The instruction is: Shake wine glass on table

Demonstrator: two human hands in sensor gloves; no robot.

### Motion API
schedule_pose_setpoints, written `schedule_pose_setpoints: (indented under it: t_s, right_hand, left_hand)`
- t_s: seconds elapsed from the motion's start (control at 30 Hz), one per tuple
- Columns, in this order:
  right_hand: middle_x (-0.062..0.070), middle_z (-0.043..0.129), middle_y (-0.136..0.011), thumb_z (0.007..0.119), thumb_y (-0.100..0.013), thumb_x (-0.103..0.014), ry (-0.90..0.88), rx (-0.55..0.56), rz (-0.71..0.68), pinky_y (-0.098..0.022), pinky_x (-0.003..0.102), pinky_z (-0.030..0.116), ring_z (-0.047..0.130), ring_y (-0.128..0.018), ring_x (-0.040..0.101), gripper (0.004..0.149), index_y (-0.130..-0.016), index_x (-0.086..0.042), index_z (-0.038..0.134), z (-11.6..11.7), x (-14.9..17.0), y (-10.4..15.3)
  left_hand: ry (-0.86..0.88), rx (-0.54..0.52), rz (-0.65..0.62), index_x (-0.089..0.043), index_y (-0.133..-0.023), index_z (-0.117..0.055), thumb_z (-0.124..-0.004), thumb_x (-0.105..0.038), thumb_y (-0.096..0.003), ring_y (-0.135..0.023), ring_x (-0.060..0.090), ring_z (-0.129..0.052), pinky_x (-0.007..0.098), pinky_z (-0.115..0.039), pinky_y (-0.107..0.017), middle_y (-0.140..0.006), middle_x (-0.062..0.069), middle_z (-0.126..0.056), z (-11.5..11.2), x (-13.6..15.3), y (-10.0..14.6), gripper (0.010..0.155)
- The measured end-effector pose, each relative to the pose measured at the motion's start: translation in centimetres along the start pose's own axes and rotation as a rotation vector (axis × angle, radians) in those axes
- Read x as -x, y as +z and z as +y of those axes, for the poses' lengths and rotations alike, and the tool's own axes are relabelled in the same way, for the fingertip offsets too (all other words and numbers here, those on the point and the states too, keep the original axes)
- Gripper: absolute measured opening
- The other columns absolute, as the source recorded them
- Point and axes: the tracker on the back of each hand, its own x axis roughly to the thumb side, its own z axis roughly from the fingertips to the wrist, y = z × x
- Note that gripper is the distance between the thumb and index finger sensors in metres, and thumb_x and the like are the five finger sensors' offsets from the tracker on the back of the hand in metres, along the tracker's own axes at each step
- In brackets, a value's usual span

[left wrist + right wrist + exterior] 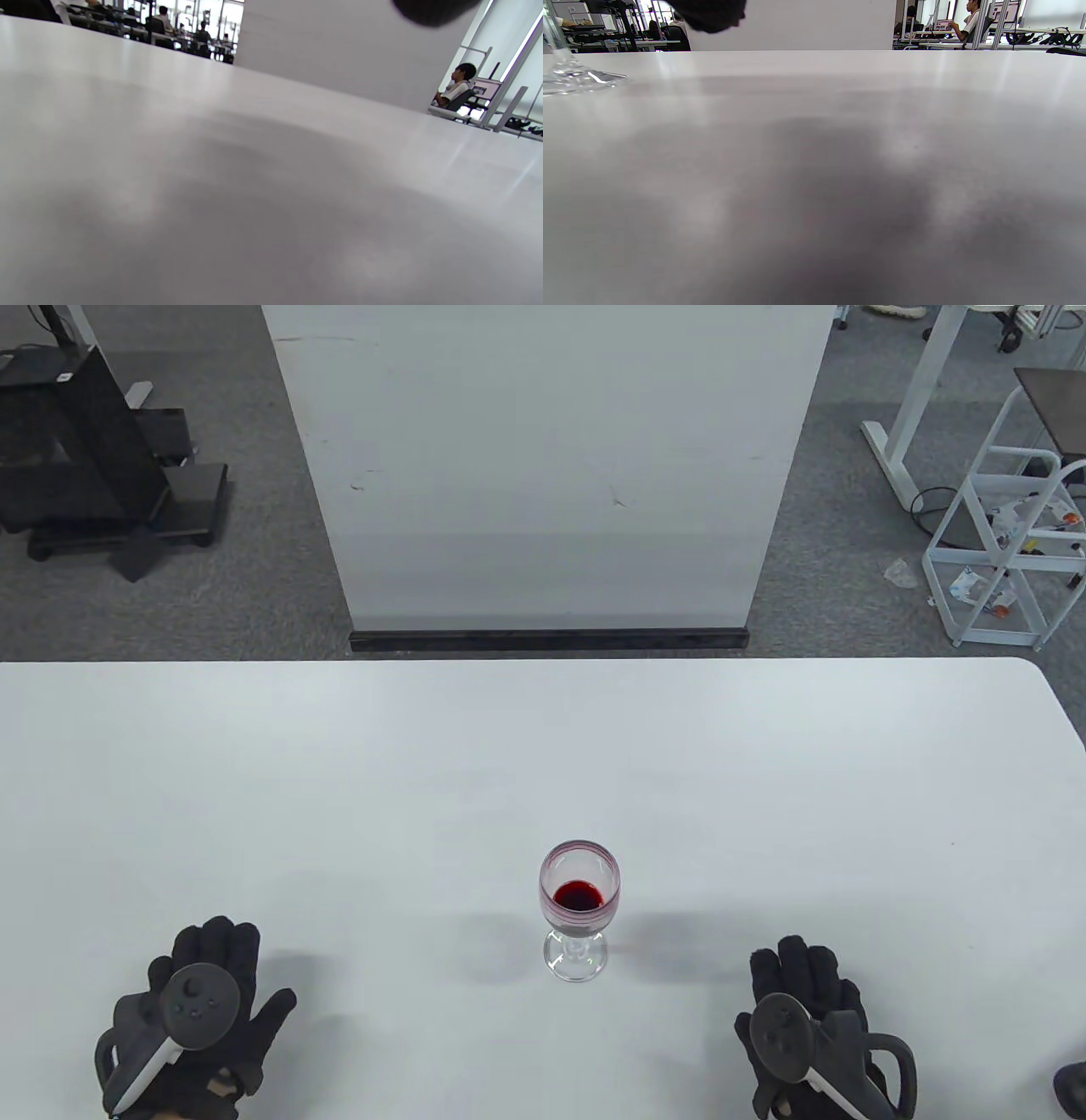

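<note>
A white table (543, 746) fills the near half of the scene. Beyond its far edge stands a white panel (543, 458) on a dark base strip, on grey carpet (271, 585). A black stand (93, 466) sits far left, a white metal rack (1010, 526) far right. Bright windows and seated people show beyond.

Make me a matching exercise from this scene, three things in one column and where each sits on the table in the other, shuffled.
Things:
1. wine glass
2. left hand
3. right hand

Places:
A. flat on the table, near right
B. upright between the hands, touched by neither
C. flat on the table, near left

Pairs: 1-B, 2-C, 3-A
</note>
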Motion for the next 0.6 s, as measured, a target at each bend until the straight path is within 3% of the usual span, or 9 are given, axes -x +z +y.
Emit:
schedule_pose_setpoints:
  t_s: [0.6]
  right_hand:
    - [0.005,0.019,-0.115,0.067,-0.050,-0.051,-0.024,-0.072,-0.001,-0.076,0.060,0.037,0.022,-0.106,0.038,0.071,-0.106,-0.025,0.031,0.53,-0.10,-0.48]
  left_hand:
    - [0.011,0.000,-0.013,-0.034,-0.104,-0.014,-0.056,-0.065,-0.0439,-0.106,0.027,0.001,0.047,-0.001,-0.075,-0.115,-0.004,-0.004,0.00,0.16,0.07,0.080]
